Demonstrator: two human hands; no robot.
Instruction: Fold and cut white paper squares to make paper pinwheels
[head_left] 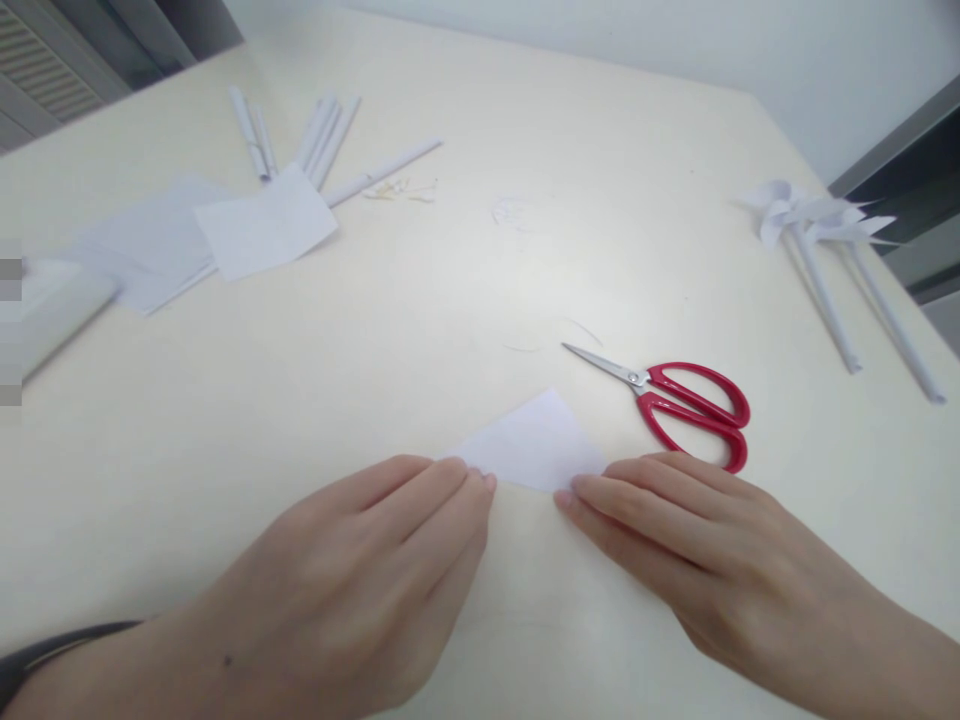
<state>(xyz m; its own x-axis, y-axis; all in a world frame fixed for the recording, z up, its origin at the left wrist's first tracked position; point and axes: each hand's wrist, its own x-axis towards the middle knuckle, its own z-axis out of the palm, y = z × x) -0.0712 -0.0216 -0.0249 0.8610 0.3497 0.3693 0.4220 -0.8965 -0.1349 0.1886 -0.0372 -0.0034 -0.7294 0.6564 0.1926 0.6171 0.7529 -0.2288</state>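
A piece of white paper, folded into a triangle-like shape, lies on the table in front of me. At its left corner, the fingers of my left hand are closed and pressed on the paper. My right hand pinches the right corner between thumb and fingers. Both corners are partly hidden under the fingertips. Just beyond my right hand rest scissors with red handles, their blades together and pointing left.
Two paper pinwheels on rolled sticks lie at the right edge. Rolled paper tubes and loose paper sheets are at the back left. Cotton swab pieces and paper scraps lie at the back middle.
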